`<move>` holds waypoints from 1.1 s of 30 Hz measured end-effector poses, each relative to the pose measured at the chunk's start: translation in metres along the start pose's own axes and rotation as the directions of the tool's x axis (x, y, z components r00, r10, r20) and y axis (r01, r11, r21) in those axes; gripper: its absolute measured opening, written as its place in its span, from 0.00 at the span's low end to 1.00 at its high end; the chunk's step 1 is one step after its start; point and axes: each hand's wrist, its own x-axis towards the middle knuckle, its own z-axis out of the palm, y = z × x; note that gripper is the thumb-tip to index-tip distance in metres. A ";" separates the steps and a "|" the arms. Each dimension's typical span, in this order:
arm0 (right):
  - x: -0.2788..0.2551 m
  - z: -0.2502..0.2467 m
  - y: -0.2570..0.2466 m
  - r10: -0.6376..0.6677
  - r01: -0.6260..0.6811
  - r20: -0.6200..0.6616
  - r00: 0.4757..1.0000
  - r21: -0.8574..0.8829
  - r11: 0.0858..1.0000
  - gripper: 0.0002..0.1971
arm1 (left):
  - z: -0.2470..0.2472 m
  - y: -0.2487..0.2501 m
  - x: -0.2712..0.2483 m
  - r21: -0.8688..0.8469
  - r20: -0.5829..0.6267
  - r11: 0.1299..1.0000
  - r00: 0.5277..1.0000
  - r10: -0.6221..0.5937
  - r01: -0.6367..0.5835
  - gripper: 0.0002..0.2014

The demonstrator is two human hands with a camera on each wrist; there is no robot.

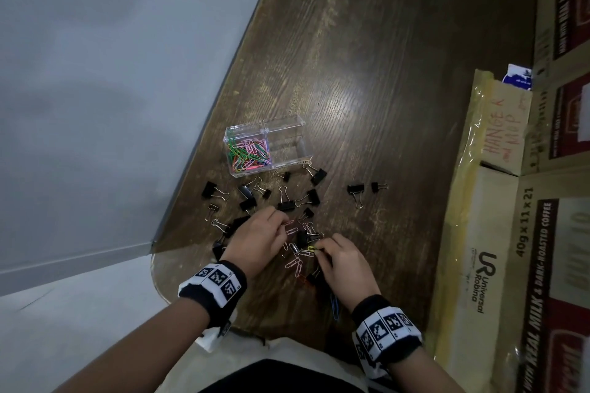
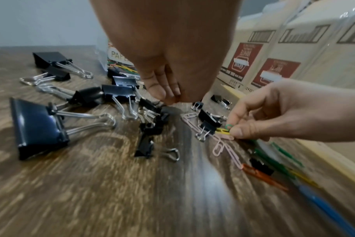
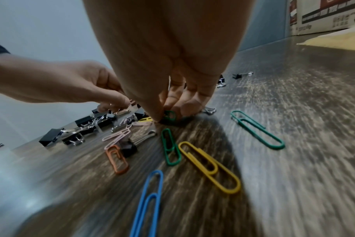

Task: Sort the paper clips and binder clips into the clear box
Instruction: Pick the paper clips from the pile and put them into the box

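Note:
The clear box [image 1: 284, 124] stands on the wooden table [image 1: 367, 73]; its left half holds several coloured paper clips [image 1: 250, 153], and its right half looks bare. Black binder clips [image 1: 285, 206] lie scattered in front of it. Loose paper clips [image 3: 209, 166] in pink, green, yellow, orange and blue lie by my hands. My right hand [image 1: 319, 249] pinches a green paper clip [image 3: 170, 115] at the table surface, with a yellow one [image 2: 223, 131] right beside it. My left hand [image 1: 282, 226] has curled fingers and seems to pinch a pink paper clip [image 3: 132, 102].
Cardboard cartons [image 1: 542, 233] stand in a row along the table's right side. The table's left edge [image 1: 204, 137] drops off to a grey floor. Two binder clips [image 1: 356, 190] lie apart to the right. A large binder clip [image 2: 39, 128] sits left of my left hand.

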 end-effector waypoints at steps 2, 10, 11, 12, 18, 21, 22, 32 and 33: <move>0.002 -0.001 -0.004 0.021 -0.021 0.021 1.000 -0.034 0.999 0.06 | -0.004 0.002 -0.008 -0.069 0.002 0.997 0.999 -0.046 0.046 0.05; 0.005 -0.021 -0.004 0.126 -0.122 0.151 0.981 -0.035 0.992 0.05 | -0.055 -0.001 -0.001 -0.230 -0.197 0.964 0.964 -0.181 0.134 0.08; 0.004 -0.027 -0.004 0.137 -0.137 0.153 0.979 -0.012 0.990 0.06 | -0.065 -0.003 0.007 -0.224 -0.242 0.966 0.953 -0.185 0.131 0.09; 0.005 -0.033 -0.005 0.144 -0.150 0.158 0.977 0.023 0.988 0.07 | -0.075 -0.007 0.015 -0.204 -0.298 0.971 0.937 -0.183 0.125 0.10; 0.052 -0.061 -0.047 0.044 -0.052 0.041 0.998 0.238 0.970 0.08 | -0.090 -0.037 0.056 -0.052 -0.373 0.990 0.917 -0.141 0.131 0.08; 0.100 -0.059 -0.077 -0.059 0.071 -0.053 0.997 0.247 0.966 0.07 | -0.083 -0.040 0.056 -0.013 -0.438 0.994 0.893 -0.107 0.112 0.11; 0.116 -0.058 -0.088 -0.091 0.108 -0.079 0.993 0.248 0.963 0.07 | -0.081 -0.040 0.054 0.003 -0.436 0.992 0.893 -0.111 0.125 0.14; 0.169 -0.031 -0.118 -0.231 0.270 -0.191 0.954 0.208 0.940 0.12 | -0.070 -0.045 0.030 0.215 -0.283 0.974 0.959 -0.009 0.072 0.25; 0.162 -0.032 -0.114 -0.256 0.306 -0.224 0.940 0.232 0.923 0.13 | -0.070 -0.044 0.027 0.208 -0.311 0.976 0.950 0.006 0.062 0.23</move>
